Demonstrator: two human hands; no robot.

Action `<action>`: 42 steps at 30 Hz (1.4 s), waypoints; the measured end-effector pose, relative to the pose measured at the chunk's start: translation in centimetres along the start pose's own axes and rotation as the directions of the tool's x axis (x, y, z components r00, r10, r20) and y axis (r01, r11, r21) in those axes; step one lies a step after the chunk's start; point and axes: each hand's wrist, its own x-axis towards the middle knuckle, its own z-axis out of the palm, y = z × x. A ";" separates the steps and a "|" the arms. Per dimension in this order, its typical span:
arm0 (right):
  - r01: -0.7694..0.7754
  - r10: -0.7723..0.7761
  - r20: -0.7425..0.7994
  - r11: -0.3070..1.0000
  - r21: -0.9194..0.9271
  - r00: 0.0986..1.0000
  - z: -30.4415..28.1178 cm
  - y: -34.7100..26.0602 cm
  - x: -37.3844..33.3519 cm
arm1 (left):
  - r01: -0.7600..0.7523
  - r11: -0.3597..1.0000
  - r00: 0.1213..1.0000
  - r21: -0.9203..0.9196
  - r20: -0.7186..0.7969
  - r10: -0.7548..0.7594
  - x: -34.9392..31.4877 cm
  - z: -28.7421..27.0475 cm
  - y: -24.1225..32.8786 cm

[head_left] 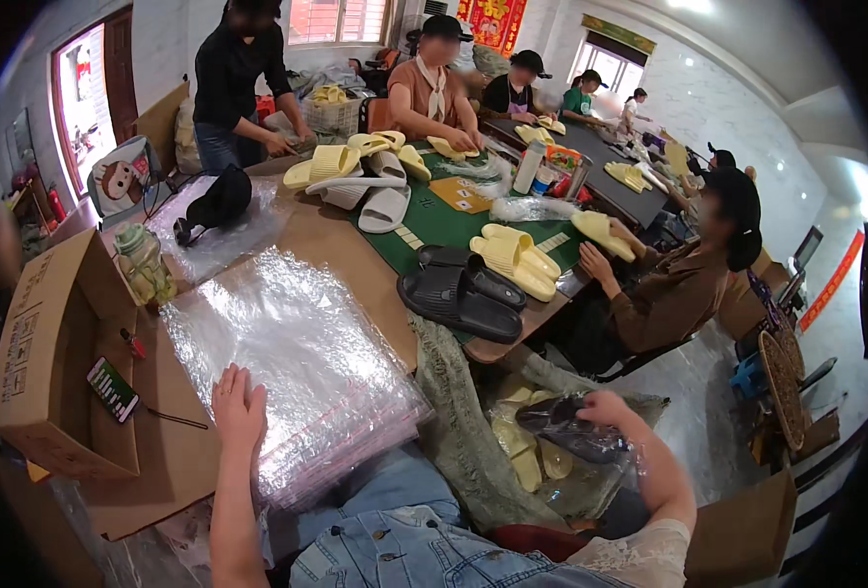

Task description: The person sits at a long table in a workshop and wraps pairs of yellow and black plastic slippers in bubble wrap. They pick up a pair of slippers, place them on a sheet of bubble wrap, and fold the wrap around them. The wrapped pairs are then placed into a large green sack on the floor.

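Observation:
My left hand (240,404) lies flat, fingers stretched, on a thick stack of clear plastic bags (292,323) at the table's near edge. Down to the right, my right hand (605,408) is closed on a clear plastic bag (553,423) with something dark inside, probably slippers. It is above an open woven sack (453,412), where pale yellow slippers (514,441) lie in plastic. Beyond the stack, a pair of black slippers (463,294) sits at the table edge, beside yellow slippers (517,260).
At left stand an open cardboard box (61,363), a phone (112,390) and a glass jar (145,263). Grey and yellow slippers (355,176) are heaped on the far table. A co-worker (689,265) sits close on the right holding a yellow slipper; several others work farther back.

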 end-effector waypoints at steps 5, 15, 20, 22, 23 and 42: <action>0.106 -0.100 -0.055 0.989 0.103 0.993 8.2 -3.8 7.4 | 0.040 0.999 0.999 -0.003 0.018 -0.040 0.0 -0.9 0.9; 0.268 -0.262 0.087 0.962 -0.062 0.961 11.5 -15.6 15.4 | 0.039 0.998 0.999 -0.039 -0.001 -0.039 -0.6 -1.2 0.4; 0.188 -0.277 0.318 0.940 0.283 0.907 -1.2 -16.3 8.9 | 0.034 0.999 0.999 -0.039 0.022 -0.033 -0.1 -1.0 1.5; 0.245 -0.256 0.017 0.939 0.243 0.966 -5.9 -17.8 6.8 | 0.017 1.000 1.000 -0.027 0.013 -0.016 -0.1 -0.9 1.4; 0.293 -0.257 -0.171 0.927 0.235 0.951 -7.2 -18.7 7.2 | 0.026 1.000 1.000 -0.012 0.016 -0.026 -0.2 -0.8 0.9; 0.320 -0.267 -0.744 0.944 -0.076 0.612 -1.0 -26.5 19.3 | -0.012 0.999 0.998 -0.040 -0.056 0.010 -0.1 -0.6 1.0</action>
